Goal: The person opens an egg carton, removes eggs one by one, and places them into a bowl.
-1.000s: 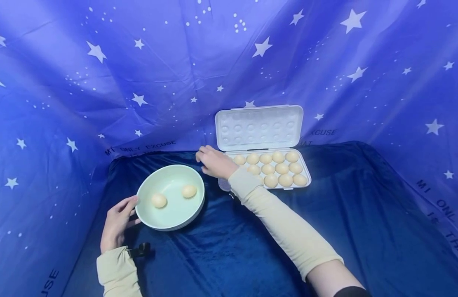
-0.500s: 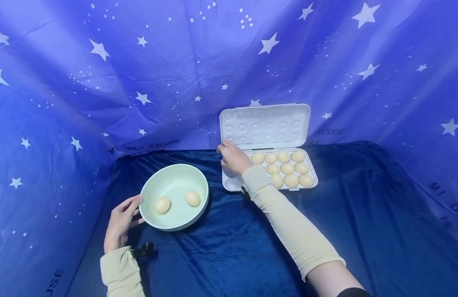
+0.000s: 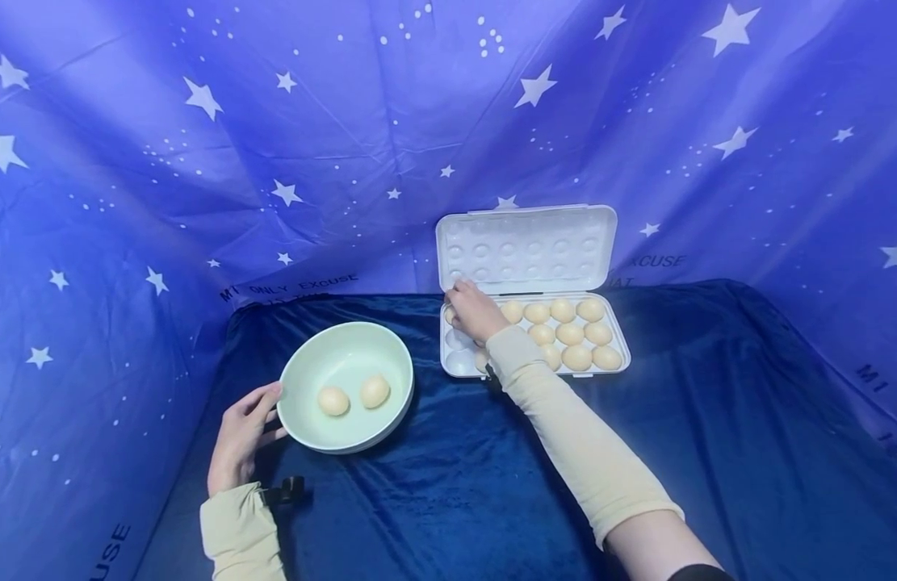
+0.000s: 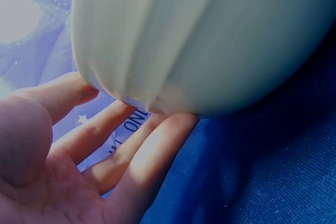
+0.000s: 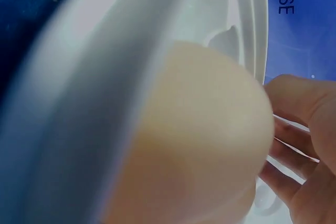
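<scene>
head view, backdrop [image 3: 128,202] print "only excuse"

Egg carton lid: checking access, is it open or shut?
Open: the egg carton lid stands upright behind the tray, eggs exposed.

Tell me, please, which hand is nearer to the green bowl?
Left. The left hand touches the green bowl at its near-left rim; the right hand is over the egg tray, apart from it.

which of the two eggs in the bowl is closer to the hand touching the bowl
The left egg of the pair in the green bowl; it lies nearer the left hand than the other egg.
</scene>
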Motion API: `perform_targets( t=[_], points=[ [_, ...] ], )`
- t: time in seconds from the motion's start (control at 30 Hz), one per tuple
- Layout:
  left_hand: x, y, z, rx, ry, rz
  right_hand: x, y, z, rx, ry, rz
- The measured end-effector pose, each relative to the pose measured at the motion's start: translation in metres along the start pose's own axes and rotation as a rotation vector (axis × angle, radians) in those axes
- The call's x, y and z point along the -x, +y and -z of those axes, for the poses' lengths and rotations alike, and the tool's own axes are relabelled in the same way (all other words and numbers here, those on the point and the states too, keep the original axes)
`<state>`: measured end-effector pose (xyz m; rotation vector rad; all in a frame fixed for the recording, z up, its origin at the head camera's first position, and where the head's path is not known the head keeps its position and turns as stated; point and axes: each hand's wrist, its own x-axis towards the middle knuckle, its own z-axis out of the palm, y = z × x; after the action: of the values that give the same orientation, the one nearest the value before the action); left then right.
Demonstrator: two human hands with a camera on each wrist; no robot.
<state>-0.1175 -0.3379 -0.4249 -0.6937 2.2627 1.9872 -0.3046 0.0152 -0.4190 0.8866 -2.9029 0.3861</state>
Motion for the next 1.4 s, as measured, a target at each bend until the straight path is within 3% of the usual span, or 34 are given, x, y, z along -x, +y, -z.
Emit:
perform_targets(
  t=[0.4, 0.7, 0.9, 1.13, 1.4],
  points=[
    [0.001, 0.002, -0.005, 0.012, 0.0, -0.011, 0.009, 0.004, -0.006, 0.033, 0.045, -0.013],
    [0.002, 0.002, -0.002, -0.004, 0.005, -0.003, 0.009, 0.001, 0.001, -0.028, 0.121, 0.011],
    [0.001, 0.0, 0.001, 0.01, 0.005, -0.005, 0.007, -0.014, 0.017, -0.098, 0.148, 0.021],
    [0.001, 0.001, 0.0, 0.009, 0.001, -0.003, 0.004, -0.037, 0.029, -0.086, 0.134, 0.046],
    [0.001, 0.001, -0.001, 0.005, -0.002, -0.002, 0.008, -0.069, 0.037, -0.057, 0.206, 0.152]
  ],
)
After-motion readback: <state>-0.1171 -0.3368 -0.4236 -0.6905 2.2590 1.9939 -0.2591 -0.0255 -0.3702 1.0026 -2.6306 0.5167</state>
